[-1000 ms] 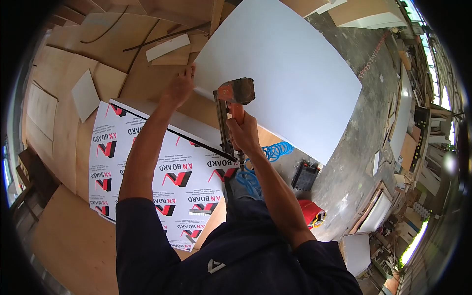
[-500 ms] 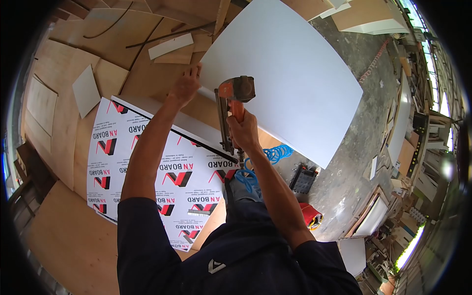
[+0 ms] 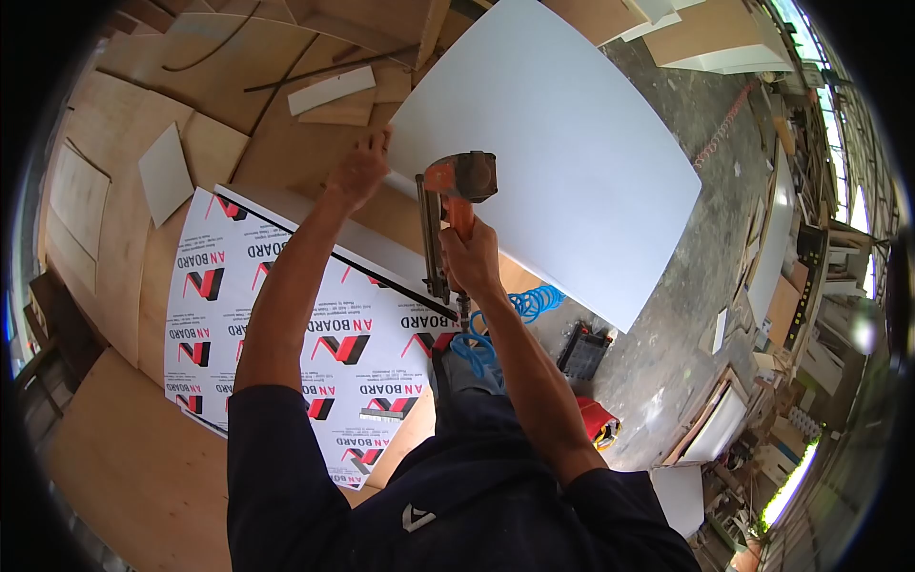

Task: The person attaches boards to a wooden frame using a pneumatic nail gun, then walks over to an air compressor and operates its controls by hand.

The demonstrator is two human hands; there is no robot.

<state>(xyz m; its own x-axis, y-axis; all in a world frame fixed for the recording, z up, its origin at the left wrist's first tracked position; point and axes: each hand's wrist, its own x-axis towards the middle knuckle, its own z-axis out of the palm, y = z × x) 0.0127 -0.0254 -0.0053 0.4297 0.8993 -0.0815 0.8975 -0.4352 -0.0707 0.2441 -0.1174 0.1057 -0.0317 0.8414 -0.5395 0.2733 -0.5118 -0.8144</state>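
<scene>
This was a woodworking workshop: a nail gun (image 3: pixel 461 179) showed before the white panel (image 3: pixel 562 143), a coiled blue hose (image 3: pixel 537 302) below that panel, plywood sheets (image 3: pixel 114 119) to its left, concrete floor (image 3: pixel 720 105) and piled boards (image 3: pixel 717 419) to its right.

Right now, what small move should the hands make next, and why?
Probably check that the nail gun's nose sits squarely at the white panel's near edge. The right hand grips the tool, its head overlapping that edge in view; the left hand is at the panel's left corner, apart from the tool. The nose is hidden, so contact is unclear.
</scene>
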